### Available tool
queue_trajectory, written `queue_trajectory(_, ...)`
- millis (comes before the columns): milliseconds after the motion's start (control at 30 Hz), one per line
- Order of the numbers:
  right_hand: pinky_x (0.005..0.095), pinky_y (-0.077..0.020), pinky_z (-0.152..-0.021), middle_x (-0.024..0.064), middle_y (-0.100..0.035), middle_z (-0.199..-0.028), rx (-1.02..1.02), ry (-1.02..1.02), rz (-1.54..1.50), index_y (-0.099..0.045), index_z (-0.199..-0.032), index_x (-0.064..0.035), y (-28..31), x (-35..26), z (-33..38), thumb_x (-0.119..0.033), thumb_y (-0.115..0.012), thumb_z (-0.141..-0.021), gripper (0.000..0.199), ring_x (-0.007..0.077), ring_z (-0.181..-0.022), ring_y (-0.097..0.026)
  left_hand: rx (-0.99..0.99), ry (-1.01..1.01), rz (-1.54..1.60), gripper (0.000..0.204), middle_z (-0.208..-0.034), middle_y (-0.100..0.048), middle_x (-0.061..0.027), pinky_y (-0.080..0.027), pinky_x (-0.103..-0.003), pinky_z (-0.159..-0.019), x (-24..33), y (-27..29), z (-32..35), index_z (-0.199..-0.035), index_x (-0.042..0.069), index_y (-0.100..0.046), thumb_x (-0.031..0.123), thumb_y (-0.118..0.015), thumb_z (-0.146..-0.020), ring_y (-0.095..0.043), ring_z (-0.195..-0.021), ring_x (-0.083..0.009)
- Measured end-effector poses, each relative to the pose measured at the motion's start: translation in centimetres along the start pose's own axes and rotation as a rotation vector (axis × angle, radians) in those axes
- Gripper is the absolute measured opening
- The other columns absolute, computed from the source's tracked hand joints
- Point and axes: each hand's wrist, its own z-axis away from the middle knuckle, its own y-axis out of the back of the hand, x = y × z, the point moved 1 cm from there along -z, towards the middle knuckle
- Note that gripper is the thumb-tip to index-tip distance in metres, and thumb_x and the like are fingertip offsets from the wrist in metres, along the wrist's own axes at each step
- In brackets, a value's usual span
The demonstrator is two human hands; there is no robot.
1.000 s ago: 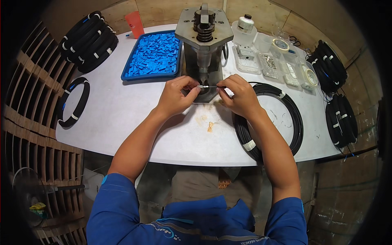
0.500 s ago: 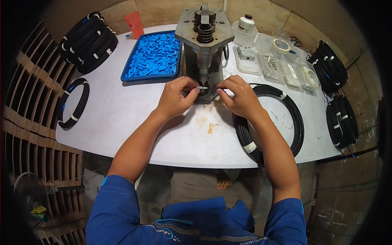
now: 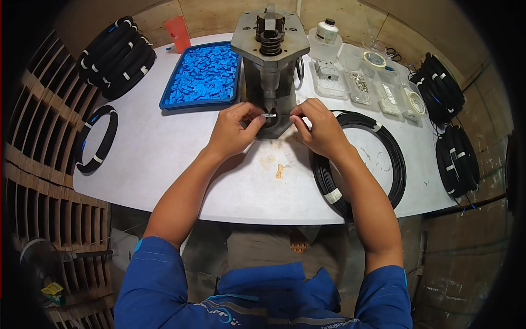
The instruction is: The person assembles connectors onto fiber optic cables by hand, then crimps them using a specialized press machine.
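My left hand is closed in a pinch on a small silver metal fitting, right under the ram of a steel press. Across from it, my right hand pinches a thin dark cable between thumb and fingertips. The cable spans the short gap toward the fitting; whether its end sits inside the fitting is too small to tell. Both hands are level with each other over the press base. Below my right forearm lies a coil of black cable, bound with white tape.
A blue tray of small blue pieces stands left of the press. Clear boxes of small parts, a tape roll and a bottle are at the back right. Black coils are stacked at both sides of the white table.
The whole view has shifted slightly. Both hands keep their pinches over the press base, with hardly any movement between them.
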Motion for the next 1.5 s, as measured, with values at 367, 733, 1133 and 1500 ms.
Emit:
queue_trajectory(367,0.0395,-0.0505,-0.078,0.0113,-0.065,-0.089,-0.029,-0.022,0.007,-0.067,-0.093,-0.0028,0.1,0.2,0.1,-0.009,-0.075,-0.089,0.01,0.0315,-0.088,-0.063,0.006,-0.007,0.022,0.016,-0.088,-0.073,-0.012,-0.055,-0.031,-0.072,0.5,0.1,0.0,-0.097,-0.002,-0.072,0.012,-0.074,-0.089,-0.07,-0.077,-0.0198)
queue_trajectory(733,0.0424,-0.0506,-0.073,0.0128,-0.065,-0.084,-0.002,-0.001,0.109,-0.061,-0.095,-0.0053,-0.4,-0.3,0.1,-0.009,-0.07,-0.091,0.011,0.033,-0.08,-0.065,0.067,-0.128,0.039,0.012,-0.086,-0.071,-0.0097,-0.054,-0.03,-0.072,1.4,0.2,0.0,-0.094,-0.001,-0.072,0.009,-0.074,-0.088,-0.068,-0.076,-0.019)
queue_trajectory(1133,0.04,-0.054,-0.068,0.0124,-0.066,-0.083,-0.018,0.042,0.09,-0.063,-0.094,-0.0037,-0.3,0.2,0.3,-0.007,-0.072,-0.089,0.011,0.0315,-0.074,-0.066,0.002,-0.003,0.008,0.016,-0.087,-0.07,-0.0117,-0.054,-0.031,-0.069,0.6,0.0,0.0,-0.097,-0.002,-0.07,0.013,-0.071,-0.089,-0.068,-0.076,-0.0201)
queue_trajectory(1500,0.04,-0.055,-0.07,0.0123,-0.068,-0.084,0.031,0.091,0.139,-0.064,-0.094,-0.0041,-0.4,0.0,0.1,-0.003,-0.074,-0.085,0.013,0.0318,-0.076,-0.068,0.063,-0.245,-0.089,0.009,-0.087,-0.066,-0.0116,-0.057,-0.032,-0.066,1.6,0.0,0.2,-0.097,-0.001,-0.068,0.001,-0.07,-0.088,-0.069,-0.076,-0.0244)
